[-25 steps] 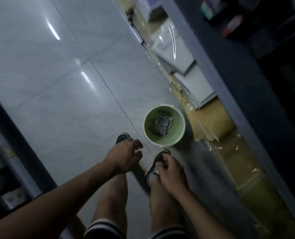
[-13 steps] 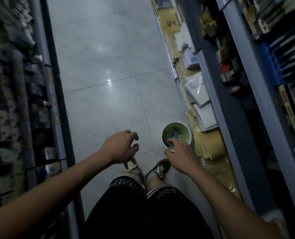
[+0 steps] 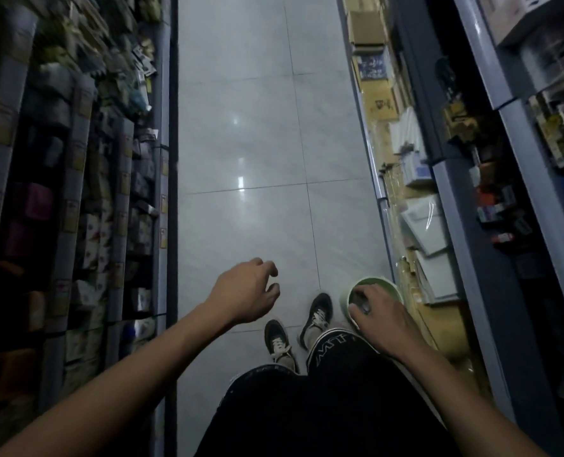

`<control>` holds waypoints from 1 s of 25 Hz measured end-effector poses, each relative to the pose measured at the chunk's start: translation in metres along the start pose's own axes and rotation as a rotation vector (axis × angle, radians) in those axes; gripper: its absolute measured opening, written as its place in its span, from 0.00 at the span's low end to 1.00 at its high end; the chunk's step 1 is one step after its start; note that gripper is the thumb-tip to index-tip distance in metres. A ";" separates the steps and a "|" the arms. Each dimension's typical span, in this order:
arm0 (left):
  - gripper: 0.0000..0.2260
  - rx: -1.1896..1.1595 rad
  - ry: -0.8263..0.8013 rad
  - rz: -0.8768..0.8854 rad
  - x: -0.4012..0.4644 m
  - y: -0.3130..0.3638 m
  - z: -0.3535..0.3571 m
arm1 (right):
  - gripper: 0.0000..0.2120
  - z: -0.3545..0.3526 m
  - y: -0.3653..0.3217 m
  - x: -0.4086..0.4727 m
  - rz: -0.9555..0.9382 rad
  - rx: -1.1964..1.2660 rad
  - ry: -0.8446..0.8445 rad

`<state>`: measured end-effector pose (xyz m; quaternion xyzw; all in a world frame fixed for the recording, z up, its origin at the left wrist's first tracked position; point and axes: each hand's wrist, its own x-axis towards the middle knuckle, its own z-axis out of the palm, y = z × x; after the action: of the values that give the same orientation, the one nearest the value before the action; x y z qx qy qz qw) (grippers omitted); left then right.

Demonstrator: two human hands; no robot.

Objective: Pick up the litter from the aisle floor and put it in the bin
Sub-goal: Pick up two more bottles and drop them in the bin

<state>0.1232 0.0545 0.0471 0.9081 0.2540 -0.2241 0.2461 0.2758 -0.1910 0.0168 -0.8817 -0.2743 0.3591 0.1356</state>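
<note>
1. The aisle floor (image 3: 267, 133) is running from near to far between a dark shelf rack (image 3: 76, 192) on the left and a stocked shelf (image 3: 471, 159) on the right; no litter is showing on the visible tiles
2. The person is standing near, shoes (image 3: 297, 328) pointing up the aisle
3. The green bin (image 3: 391, 285) is sitting on the floor at near right, just beside the right shoe
4. The right hand (image 3: 377, 316) is hanging over the bin's mouth, fingers bent downward; whether it is gripping litter I cannot tell
5. The left hand (image 3: 246, 291) is hovering loosely curled, holding nothing
6. To finish well, anything held should be let go squarely over the opening, not the rim
</note>
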 end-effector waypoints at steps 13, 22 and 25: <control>0.19 -0.049 -0.003 -0.201 0.134 -0.033 -0.092 | 0.23 -0.113 -0.086 0.225 -0.182 -0.099 -0.049; 0.19 -0.156 -0.021 -0.348 0.267 -0.135 -0.216 | 0.23 -0.203 -0.226 0.424 -0.218 -0.062 -0.013; 0.18 -0.161 0.025 -0.271 0.340 -0.152 -0.288 | 0.22 -0.233 -0.255 0.470 -0.190 -0.033 0.008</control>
<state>0.3799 0.4491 0.0399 0.8457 0.3943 -0.2226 0.2825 0.6204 0.2801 0.0300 -0.8553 -0.3621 0.3364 0.1556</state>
